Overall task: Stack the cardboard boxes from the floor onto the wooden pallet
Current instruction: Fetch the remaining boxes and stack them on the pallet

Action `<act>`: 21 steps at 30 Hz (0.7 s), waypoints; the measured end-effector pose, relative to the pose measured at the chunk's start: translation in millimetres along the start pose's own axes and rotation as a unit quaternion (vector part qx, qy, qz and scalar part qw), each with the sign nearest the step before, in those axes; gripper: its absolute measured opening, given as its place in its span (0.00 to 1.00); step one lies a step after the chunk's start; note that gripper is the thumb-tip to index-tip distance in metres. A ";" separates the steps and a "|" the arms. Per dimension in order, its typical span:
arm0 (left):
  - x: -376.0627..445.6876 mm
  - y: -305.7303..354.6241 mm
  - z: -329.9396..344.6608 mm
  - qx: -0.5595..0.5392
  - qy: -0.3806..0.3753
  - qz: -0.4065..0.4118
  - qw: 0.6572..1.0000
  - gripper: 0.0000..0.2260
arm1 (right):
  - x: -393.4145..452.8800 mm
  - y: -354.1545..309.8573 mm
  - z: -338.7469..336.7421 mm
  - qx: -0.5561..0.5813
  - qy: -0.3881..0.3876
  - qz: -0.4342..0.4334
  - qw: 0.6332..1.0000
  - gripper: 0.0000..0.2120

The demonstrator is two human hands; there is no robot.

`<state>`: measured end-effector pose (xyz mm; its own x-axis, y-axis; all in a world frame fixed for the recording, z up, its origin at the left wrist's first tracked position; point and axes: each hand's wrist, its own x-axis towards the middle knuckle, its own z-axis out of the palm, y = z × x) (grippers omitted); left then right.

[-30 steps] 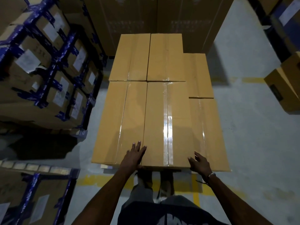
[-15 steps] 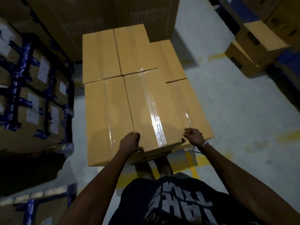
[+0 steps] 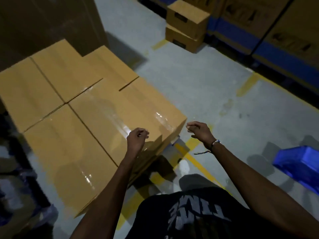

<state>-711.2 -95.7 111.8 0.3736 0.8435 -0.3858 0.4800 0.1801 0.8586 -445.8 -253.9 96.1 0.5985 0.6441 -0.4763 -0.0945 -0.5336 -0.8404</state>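
Our left hand [image 3: 137,138] and right hand [image 3: 198,130] hang loosely curled, holding nothing, by the stacked boxes [image 3: 96,118]; the two floor boxes [image 3: 187,25] wait far off; we risk tripping on the blue crate [image 3: 300,163].

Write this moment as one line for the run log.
left hand: free, over stacked boxes | right hand: free, beside stack | two boxes on floor

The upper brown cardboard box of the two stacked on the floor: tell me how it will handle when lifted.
The upper brown cardboard box looks stiff: its edges are crisp and its flaps closed. It sits askew on the lower brown box, so a push could probably slide it off. Its weight cannot be judged.
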 end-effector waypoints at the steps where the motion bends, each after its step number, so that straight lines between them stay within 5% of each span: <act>1: 3.1 8.1 12.3 -0.003 -0.017 -0.005 1.000 0.06 | 0.8 3.9 -13.9 0.017 0.017 0.003 1.000 0.08; 8: 37.9 69.1 119.5 -0.036 -0.071 -0.018 0.997 0.06 | 27.4 26.0 -125.1 0.111 0.098 0.028 0.989 0.06; 21: 108.4 200.1 298.2 -0.112 -0.042 -0.035 0.992 0.08 | 137.6 -12.7 -323.9 0.160 0.114 0.011 0.980 0.09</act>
<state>-338.0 -119.1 141.0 0.4143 0.7821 -0.4655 0.3215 0.3528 0.8787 -104.6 -336.0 125.0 0.7520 0.4759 -0.4561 -0.3330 -0.3228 -0.8859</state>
